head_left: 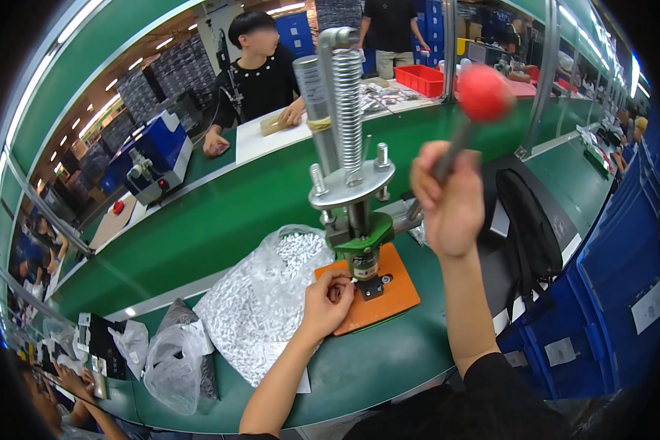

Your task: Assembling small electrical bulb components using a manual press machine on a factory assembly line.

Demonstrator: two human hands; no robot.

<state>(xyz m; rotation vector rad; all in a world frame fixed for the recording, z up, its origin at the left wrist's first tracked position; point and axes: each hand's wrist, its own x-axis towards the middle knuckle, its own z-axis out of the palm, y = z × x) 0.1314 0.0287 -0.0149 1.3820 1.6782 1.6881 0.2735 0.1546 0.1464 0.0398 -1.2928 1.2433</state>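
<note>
Hand press: it stands on the green tabletop (389, 359); the hand press (353, 183) has a bright coiled spring (349, 110), a smooth round metal plate and a green collar (376, 233).
Base: a flat orange plate (400, 297) with rounded corners; a small black block (372, 287) sits on it, under the press head.
Lever: the lever (458, 145) is a dark rod with a round red knob (484, 93), blurred.
Right hand: the fingers of the right hand (451, 202) are closed around the lever, below the knob.
Left hand: the fingers of the left hand (328, 304) are curled together just beside the black block, on its left; whether they grip a small piece, I cannot tell.
White pieces: many small pieces fill a wrinkled clear bag (253, 312), left of the press, near the tabletop's far edge.
Other bags: farther to the left, a crumpled transparent bag (172, 370) overlaps a bag of dark contents (209, 378).
Right part of tabletop: a soft black backpack (528, 235).
</note>
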